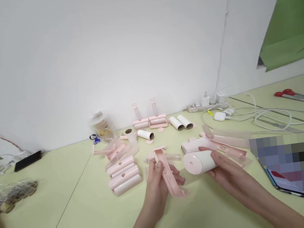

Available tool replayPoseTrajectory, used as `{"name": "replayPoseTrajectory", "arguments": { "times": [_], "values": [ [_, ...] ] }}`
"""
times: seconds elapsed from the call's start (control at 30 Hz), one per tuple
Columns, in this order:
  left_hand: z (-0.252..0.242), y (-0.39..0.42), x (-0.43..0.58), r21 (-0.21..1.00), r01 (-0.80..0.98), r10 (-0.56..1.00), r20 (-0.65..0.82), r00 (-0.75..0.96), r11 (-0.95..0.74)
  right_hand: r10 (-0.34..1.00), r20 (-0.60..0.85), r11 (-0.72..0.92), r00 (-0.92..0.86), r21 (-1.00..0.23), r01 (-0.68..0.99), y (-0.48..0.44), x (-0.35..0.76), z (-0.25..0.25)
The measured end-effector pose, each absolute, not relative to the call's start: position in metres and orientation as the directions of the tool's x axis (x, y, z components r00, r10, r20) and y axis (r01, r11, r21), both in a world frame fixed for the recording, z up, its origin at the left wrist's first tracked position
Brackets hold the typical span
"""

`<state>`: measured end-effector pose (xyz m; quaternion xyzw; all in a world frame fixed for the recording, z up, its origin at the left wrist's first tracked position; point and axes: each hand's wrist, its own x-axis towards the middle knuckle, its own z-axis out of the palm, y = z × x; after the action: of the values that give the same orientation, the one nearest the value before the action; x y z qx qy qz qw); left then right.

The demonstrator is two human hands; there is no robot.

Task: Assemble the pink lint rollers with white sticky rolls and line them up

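Note:
My left hand (pixel 158 181) is closed around a long pink plastic holder (pixel 166 171), held slanted above the table. My right hand (pixel 221 165) grips a white roll with a pink end cap (pixel 199 162), its capped end turned toward the holder. The two parts are close but apart. Just behind them lie a clear tube (pixel 171 157) and more pink covers (pixel 222 146).
A stack of pink and white assembled rollers (pixel 124 174) lies left of my hands. Cardboard-cored rolls (pixel 181 122), two upright pink handles (pixel 148 119) and a jar (pixel 100 127) stand by the wall. Chargers and cables (pixel 252 114), scissors (pixel 294 95) and a phone (pixel 285 182) lie right.

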<state>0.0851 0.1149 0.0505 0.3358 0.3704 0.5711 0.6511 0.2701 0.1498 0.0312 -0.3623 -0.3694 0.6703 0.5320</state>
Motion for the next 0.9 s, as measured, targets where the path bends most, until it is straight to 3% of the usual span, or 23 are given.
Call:
{"name": "replayPoseTrajectory", "arguments": {
  "times": [0.13, 0.23, 0.37, 0.53, 0.9],
  "values": [
    [0.038, 0.105, 0.094, 0.929, -0.358, 0.992, -0.117, -0.048, 0.092, 0.993, -0.045, -0.064, -0.107, -0.982, -0.177, 0.147, 0.268, 0.030],
    [0.035, 0.100, 0.099, 0.930, -0.313, 0.980, -0.199, 0.011, 0.192, 0.995, 0.057, 0.051, -0.081, -0.996, -0.076, 0.143, 0.263, 0.026],
    [0.036, 0.096, 0.103, 0.903, -0.283, 0.946, -0.312, 0.086, 0.324, 0.983, 0.107, 0.100, -0.152, -0.993, -0.054, 0.138, 0.259, 0.021],
    [0.032, 0.094, 0.107, 0.888, -0.253, 0.923, -0.375, 0.086, 0.384, 0.971, 0.053, 0.038, -0.234, -0.997, -0.068, 0.136, 0.257, 0.020],
    [0.027, 0.094, 0.109, 0.812, -0.422, 0.915, -0.362, 0.180, 0.404, 0.968, 0.122, 0.133, -0.217, -0.990, 0.036, 0.136, 0.258, 0.023]
  ]
}}
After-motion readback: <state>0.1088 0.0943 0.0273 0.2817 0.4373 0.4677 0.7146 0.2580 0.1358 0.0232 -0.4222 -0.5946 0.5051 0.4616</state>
